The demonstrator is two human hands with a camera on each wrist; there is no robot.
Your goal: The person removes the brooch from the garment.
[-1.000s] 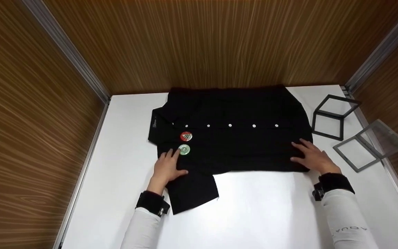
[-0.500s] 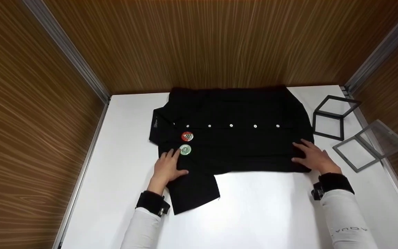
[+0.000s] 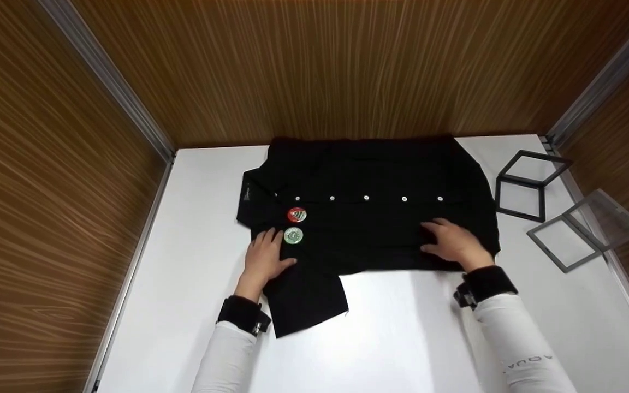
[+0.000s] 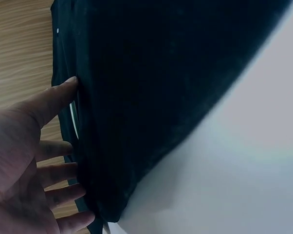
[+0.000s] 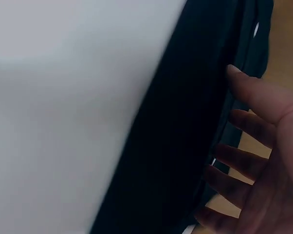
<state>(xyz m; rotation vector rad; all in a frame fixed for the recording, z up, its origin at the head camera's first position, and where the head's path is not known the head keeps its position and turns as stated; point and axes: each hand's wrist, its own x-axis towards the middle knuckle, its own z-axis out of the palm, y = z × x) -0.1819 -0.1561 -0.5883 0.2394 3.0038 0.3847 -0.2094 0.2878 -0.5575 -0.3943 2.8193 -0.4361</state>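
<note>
Shirt and hands in plan. The black shirt (image 3: 369, 234) is lying flat beneath and ahead of your two hands, its long axis running crosswise from your left side to your right. The collar (image 3: 253, 201) is sitting just ahead of your left fingertips; the hem (image 3: 494, 224) is lying to the right of your right hand.

Your left hand (image 3: 264, 259) is resting at the shoulder, fingers extended and thumb spread, beside the green badge (image 3: 293, 236). The short sleeve (image 3: 309, 308) is pointing back toward you, right of your left wrist. Your right hand (image 3: 452, 243) is reaching over the near edge, thumb apart from relaxed fingers; neither hand is pinching cloth.

The governing relation, by judgement, is this crosswise span: both hands are lying equally near the shirt, the left favouring the collar, the right the hem.
</note>
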